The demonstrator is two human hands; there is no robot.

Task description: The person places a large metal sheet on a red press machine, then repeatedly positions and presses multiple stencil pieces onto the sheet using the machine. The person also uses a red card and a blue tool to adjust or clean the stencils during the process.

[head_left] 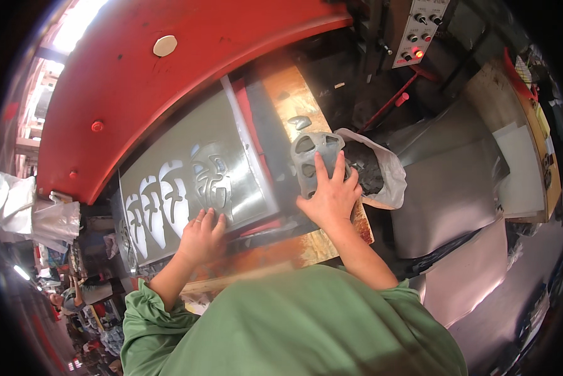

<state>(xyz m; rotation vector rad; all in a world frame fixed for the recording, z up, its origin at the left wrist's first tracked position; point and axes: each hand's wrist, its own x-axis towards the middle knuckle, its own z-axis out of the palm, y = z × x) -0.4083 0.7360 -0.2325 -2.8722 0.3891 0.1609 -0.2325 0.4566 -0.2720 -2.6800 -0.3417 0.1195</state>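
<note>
My right hand (331, 194) grips a grey cutting die (305, 153), a rounded frame with several openings, with its fingers spread over the top and the thumb at the near left side. The die is on the wooden edge of the work surface. My left hand (203, 235) lies with fingers stretched out on the near edge of a dark grey sheet (244, 178). Several sole-like shapes are cut through the sheet's left part, with white showing through. Just beyond my left fingers is another cut outline (211, 175), filled with grey.
A red press beam (187, 69) arches over the sheet. Right of the die, a white bag (391, 182) holds dark scraps. A small grey piece (299, 122) lies on the wooden board (288, 94). A control panel (419, 31) has a lit red button; large grey sheets (444, 182) are at right.
</note>
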